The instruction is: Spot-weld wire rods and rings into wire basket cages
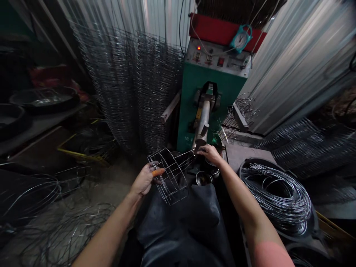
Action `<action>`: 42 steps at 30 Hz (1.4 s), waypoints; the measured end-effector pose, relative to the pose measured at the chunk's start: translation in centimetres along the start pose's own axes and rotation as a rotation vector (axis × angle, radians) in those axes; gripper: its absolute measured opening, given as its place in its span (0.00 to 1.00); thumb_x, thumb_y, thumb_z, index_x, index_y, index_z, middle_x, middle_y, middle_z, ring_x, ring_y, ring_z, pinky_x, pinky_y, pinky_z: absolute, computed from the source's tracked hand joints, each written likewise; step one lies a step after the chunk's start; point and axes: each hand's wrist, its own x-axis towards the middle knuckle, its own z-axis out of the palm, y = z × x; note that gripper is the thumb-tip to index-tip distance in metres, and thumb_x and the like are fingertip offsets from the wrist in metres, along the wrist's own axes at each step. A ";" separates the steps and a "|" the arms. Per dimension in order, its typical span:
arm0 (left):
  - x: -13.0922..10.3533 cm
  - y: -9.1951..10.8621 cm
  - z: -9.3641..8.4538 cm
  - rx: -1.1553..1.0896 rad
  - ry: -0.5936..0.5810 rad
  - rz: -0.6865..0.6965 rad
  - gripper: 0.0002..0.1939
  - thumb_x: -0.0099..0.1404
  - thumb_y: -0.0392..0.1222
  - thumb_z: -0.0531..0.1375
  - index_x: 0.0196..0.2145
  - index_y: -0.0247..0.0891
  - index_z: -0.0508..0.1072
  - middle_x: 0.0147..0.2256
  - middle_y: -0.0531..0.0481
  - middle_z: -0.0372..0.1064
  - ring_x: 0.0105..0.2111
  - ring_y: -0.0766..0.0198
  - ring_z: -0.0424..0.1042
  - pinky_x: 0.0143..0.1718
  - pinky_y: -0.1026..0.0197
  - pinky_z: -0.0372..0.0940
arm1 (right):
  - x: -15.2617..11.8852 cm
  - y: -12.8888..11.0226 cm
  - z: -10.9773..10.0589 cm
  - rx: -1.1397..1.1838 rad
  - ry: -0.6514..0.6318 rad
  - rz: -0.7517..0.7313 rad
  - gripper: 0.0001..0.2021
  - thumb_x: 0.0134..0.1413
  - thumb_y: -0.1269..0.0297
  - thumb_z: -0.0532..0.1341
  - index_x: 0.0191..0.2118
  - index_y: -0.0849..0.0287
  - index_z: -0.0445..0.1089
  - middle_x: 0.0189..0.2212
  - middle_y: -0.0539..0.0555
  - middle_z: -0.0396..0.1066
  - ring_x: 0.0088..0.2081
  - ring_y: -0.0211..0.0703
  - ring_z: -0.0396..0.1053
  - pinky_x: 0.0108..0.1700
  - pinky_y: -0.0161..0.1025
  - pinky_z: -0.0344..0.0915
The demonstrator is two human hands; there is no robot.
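My left hand (144, 178) is closed around the side of a wire basket (174, 172), a light frame of thin metal rods held tilted above my lap. An orange cover sits on one of its fingers. From the basket, long rods reach right to the tip of a spot welder (213, 85), a green machine with a thick metal arm (203, 120). My right hand (210, 154) is pinched just under the end of that arm, beside the rods' far end. What lies between its fingertips is too small to make out. A dark apron (183, 226) covers my lap.
Tall stacks of wire frames (152, 92) stand left of the welder. Right of me is a tub (244, 163) with coiled wire rings (280, 196). Loose wire (72, 230) litters the left floor near a yellow crate (83, 157). A small metal bowl (204, 178) sits below the arm.
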 end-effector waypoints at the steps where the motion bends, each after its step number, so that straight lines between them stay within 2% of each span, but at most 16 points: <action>1: 0.1 0.1 0.0 0.001 -0.002 0.000 0.28 0.45 0.30 0.65 0.43 0.35 0.59 0.28 0.53 0.63 0.24 0.68 0.65 0.17 0.57 0.70 | 0.1 0.0 0.0 0.006 0.005 0.012 0.05 0.51 0.67 0.62 0.34 0.58 0.75 0.31 0.52 0.73 0.38 0.41 0.67 0.39 0.33 0.60; 5: 0.7 0.1 -0.1 -0.001 -0.018 -0.024 0.27 0.46 0.31 0.65 0.43 0.34 0.59 0.28 0.53 0.63 0.24 0.68 0.65 0.17 0.57 0.70 | 0.1 0.3 0.4 0.098 0.036 0.061 0.05 0.49 0.66 0.63 0.33 0.58 0.75 0.32 0.52 0.74 0.37 0.41 0.69 0.40 0.33 0.61; 8: 1.0 0.0 -0.2 0.004 -0.028 -0.056 0.27 0.46 0.31 0.65 0.44 0.34 0.60 0.27 0.54 0.62 0.22 0.69 0.65 0.17 0.58 0.70 | -1.0 0.5 0.5 0.290 0.163 0.091 0.09 0.49 0.61 0.61 0.35 0.57 0.75 0.34 0.52 0.74 0.38 0.42 0.69 0.42 0.36 0.62; 11: 0.6 -0.5 -0.2 -0.024 -0.040 -0.073 0.27 0.47 0.31 0.65 0.44 0.34 0.60 0.26 0.55 0.62 0.22 0.68 0.65 0.17 0.59 0.69 | -4.5 0.6 0.5 0.469 0.417 0.215 0.15 0.50 0.54 0.59 0.38 0.59 0.73 0.38 0.54 0.73 0.41 0.44 0.69 0.45 0.39 0.62; 13: -0.3 -1.2 -0.4 -0.069 -0.045 -0.095 0.25 0.47 0.30 0.64 0.44 0.34 0.61 0.26 0.55 0.63 0.22 0.68 0.65 0.18 0.59 0.69 | -8.4 0.9 0.8 0.495 0.498 0.350 0.17 0.49 0.52 0.58 0.37 0.60 0.72 0.36 0.55 0.73 0.40 0.45 0.68 0.44 0.40 0.62; 15: -1.5 -2.0 -0.7 -0.129 -0.063 -0.138 0.24 0.49 0.28 0.62 0.44 0.34 0.62 0.26 0.55 0.64 0.22 0.69 0.65 0.19 0.59 0.70 | -13.4 1.2 1.6 0.471 0.381 0.483 0.18 0.48 0.51 0.58 0.34 0.62 0.72 0.32 0.55 0.73 0.37 0.46 0.69 0.41 0.40 0.63; 18: -3.5 -3.1 -1.4 -0.233 -0.083 -0.238 0.18 0.53 0.27 0.58 0.43 0.33 0.63 0.26 0.54 0.64 0.21 0.70 0.65 0.21 0.59 0.71 | -21.2 0.7 3.5 0.438 -0.036 0.606 0.15 0.46 0.53 0.58 0.30 0.61 0.72 0.28 0.54 0.73 0.34 0.47 0.69 0.38 0.40 0.63; 20: -4.5 -3.7 -1.6 -0.319 -0.065 -0.332 0.12 0.58 0.28 0.54 0.41 0.30 0.64 0.26 0.52 0.65 0.20 0.70 0.65 0.20 0.60 0.70 | -25.4 -0.8 4.8 0.450 -0.228 0.632 0.13 0.46 0.56 0.59 0.30 0.60 0.72 0.30 0.54 0.73 0.35 0.47 0.69 0.39 0.40 0.63; 21: -5.0 -4.0 -1.5 -0.371 -0.056 -0.389 0.09 0.60 0.30 0.52 0.40 0.29 0.64 0.26 0.51 0.65 0.19 0.71 0.65 0.19 0.62 0.69 | -26.9 -1.8 5.4 0.463 -0.253 0.628 0.12 0.45 0.57 0.60 0.32 0.60 0.72 0.32 0.54 0.73 0.36 0.48 0.69 0.40 0.41 0.63; 23: -5.7 -4.8 -1.1 -0.494 -0.065 -0.517 0.10 0.64 0.34 0.47 0.40 0.28 0.64 0.25 0.50 0.64 0.18 0.71 0.64 0.18 0.64 0.69 | -28.9 -4.3 6.5 0.507 -0.185 0.597 0.13 0.45 0.58 0.61 0.36 0.59 0.72 0.36 0.55 0.72 0.40 0.48 0.68 0.44 0.41 0.63; 25: -6.6 -5.8 -0.6 -0.622 -0.095 -0.650 0.12 0.66 0.37 0.46 0.40 0.28 0.63 0.24 0.51 0.61 0.17 0.72 0.64 0.19 0.66 0.69 | -29.9 -6.7 7.6 0.577 -0.055 0.577 0.14 0.45 0.58 0.62 0.39 0.58 0.71 0.38 0.55 0.71 0.42 0.47 0.67 0.45 0.40 0.62; 27: -7.5 -7.0 -0.2 -0.731 -0.105 -0.753 0.13 0.66 0.40 0.46 0.41 0.28 0.62 0.23 0.52 0.59 0.17 0.73 0.64 0.21 0.69 0.68 | -30.3 -8.5 8.8 0.683 0.043 0.598 0.15 0.46 0.57 0.62 0.40 0.58 0.70 0.37 0.54 0.70 0.38 0.45 0.68 0.41 0.39 0.64; 29: -8.3 -8.1 -0.1 -0.810 -0.085 -0.805 0.13 0.66 0.42 0.46 0.41 0.28 0.61 0.24 0.52 0.59 0.17 0.74 0.63 0.21 0.71 0.67 | -30.7 -9.7 10.0 0.769 0.108 0.624 0.15 0.47 0.55 0.61 0.39 0.59 0.70 0.35 0.54 0.70 0.33 0.43 0.68 0.35 0.37 0.65; 32: -9.0 -9.2 -0.3 -0.854 -0.015 -0.811 0.12 0.66 0.41 0.46 0.40 0.29 0.61 0.25 0.51 0.60 0.17 0.75 0.62 0.20 0.72 0.66 | -31.1 -10.7 11.6 0.790 0.229 0.636 0.13 0.48 0.55 0.60 0.35 0.59 0.72 0.31 0.53 0.71 0.32 0.42 0.68 0.34 0.36 0.65; 37: -9.1 -10.3 -0.8 -0.799 0.050 -0.780 0.11 0.66 0.40 0.46 0.39 0.30 0.62 0.26 0.49 0.62 0.19 0.72 0.66 0.20 0.71 0.67 | -30.9 -12.1 12.5 0.686 0.445 0.657 0.14 0.52 0.53 0.58 0.33 0.60 0.72 0.28 0.53 0.72 0.31 0.43 0.69 0.34 0.36 0.66; 42: -9.4 -11.0 -1.5 -0.642 -0.045 -0.770 0.20 0.66 0.49 0.45 0.42 0.28 0.64 0.24 0.46 0.67 0.21 0.68 0.69 0.20 0.68 0.66 | -29.6 -12.5 12.2 0.334 0.511 0.371 0.11 0.58 0.60 0.54 0.36 0.57 0.72 0.31 0.54 0.72 0.33 0.42 0.70 0.36 0.36 0.65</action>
